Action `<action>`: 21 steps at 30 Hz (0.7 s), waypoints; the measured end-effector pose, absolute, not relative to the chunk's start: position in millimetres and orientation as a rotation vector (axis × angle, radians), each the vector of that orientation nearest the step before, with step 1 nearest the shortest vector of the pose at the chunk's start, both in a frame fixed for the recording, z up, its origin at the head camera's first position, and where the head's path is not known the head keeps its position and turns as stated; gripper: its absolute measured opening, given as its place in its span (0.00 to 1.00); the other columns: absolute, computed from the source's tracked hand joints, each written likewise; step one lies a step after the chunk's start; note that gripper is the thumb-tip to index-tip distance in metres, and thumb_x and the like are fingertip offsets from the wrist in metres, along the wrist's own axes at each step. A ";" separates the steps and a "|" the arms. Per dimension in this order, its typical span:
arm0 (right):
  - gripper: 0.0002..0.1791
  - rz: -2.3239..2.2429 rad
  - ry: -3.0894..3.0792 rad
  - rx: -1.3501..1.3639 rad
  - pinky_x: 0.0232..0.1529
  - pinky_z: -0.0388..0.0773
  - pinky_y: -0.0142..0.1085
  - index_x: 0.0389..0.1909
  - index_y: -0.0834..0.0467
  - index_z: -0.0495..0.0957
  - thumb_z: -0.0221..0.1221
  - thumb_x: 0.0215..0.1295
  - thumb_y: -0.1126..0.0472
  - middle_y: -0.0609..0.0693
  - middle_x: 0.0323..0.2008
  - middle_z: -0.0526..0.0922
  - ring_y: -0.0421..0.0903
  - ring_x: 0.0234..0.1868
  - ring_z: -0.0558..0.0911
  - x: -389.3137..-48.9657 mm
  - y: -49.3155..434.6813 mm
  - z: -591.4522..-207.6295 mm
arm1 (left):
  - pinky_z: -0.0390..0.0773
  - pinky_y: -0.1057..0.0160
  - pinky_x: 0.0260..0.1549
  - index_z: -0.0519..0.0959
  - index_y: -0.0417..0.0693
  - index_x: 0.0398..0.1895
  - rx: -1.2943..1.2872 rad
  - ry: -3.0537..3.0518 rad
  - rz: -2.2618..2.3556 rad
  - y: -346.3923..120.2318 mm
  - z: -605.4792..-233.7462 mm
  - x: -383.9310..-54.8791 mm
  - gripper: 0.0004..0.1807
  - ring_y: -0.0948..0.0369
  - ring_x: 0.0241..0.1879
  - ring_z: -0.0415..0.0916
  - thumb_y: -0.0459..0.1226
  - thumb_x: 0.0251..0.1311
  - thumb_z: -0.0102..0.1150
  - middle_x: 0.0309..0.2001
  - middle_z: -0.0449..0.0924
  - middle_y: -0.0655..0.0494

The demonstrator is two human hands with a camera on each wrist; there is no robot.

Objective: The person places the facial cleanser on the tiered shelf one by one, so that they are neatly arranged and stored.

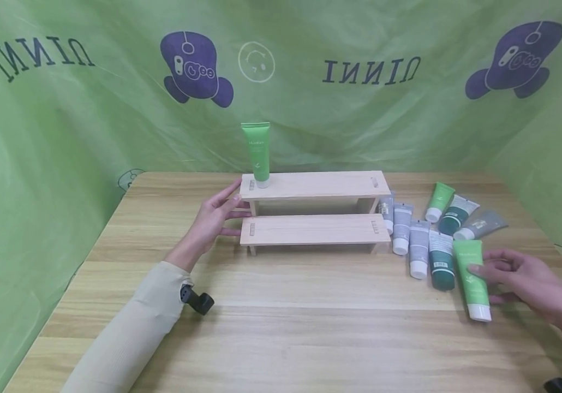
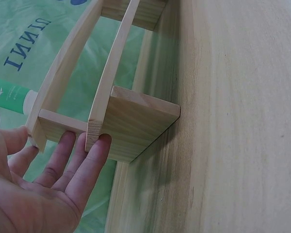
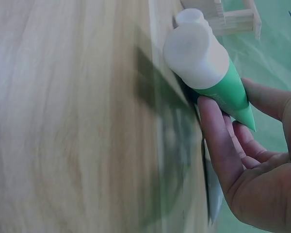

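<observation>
My right hand (image 1: 531, 278) holds a light green squeeze tube (image 1: 471, 278) between thumb and fingers, its white cap pointing down toward me. In the right wrist view that tube (image 3: 223, 94) is raised above the wood, thumb on one side and fingers on the other. At the left end of a two-step wooden display rack (image 1: 312, 229), my left hand (image 1: 212, 218) rests its nearly straight fingers against the board ends. The left wrist view shows the fingertips (image 2: 103, 141) at the lower board's edge. Another green tube (image 1: 258, 153) stands cap-down on the upper step's left end.
Several tubes lie right of the rack, among them a grey-blue tube (image 1: 419, 248), a dark green-and-white tube (image 1: 441, 261), a grey tube (image 1: 482, 225) and a small green tube (image 1: 440, 202). A green printed curtain (image 1: 291, 109) hangs behind and beside the wooden table (image 1: 281, 338).
</observation>
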State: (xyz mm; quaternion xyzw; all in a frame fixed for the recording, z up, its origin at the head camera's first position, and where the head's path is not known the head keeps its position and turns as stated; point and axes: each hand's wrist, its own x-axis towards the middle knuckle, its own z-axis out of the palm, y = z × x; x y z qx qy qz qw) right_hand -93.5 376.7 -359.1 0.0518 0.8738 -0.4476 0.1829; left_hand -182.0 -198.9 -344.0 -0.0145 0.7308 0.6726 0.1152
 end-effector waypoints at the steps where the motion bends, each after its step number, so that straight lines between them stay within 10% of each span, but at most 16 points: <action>1: 0.38 -1.269 2.467 0.139 0.37 0.89 0.45 0.68 0.78 0.53 0.59 0.74 0.55 0.66 0.50 0.78 0.43 0.37 0.84 -93.9 374.8 -358.5 | 0.87 0.47 0.41 0.58 0.72 0.78 -0.046 2.140 1.973 -199.0 -344.1 -182.0 0.28 0.46 0.59 0.77 0.46 0.78 0.47 0.62 0.74 0.41; 21: 0.37 -1.353 2.432 -0.005 0.39 0.89 0.45 0.69 0.74 0.56 0.61 0.73 0.55 0.79 0.62 0.67 0.42 0.42 0.84 -113.8 311.3 -336.0 | 0.87 0.48 0.41 0.57 0.70 0.79 -0.038 2.156 1.957 -199.9 -344.1 -182.9 0.28 0.45 0.60 0.76 0.46 0.78 0.46 0.63 0.74 0.40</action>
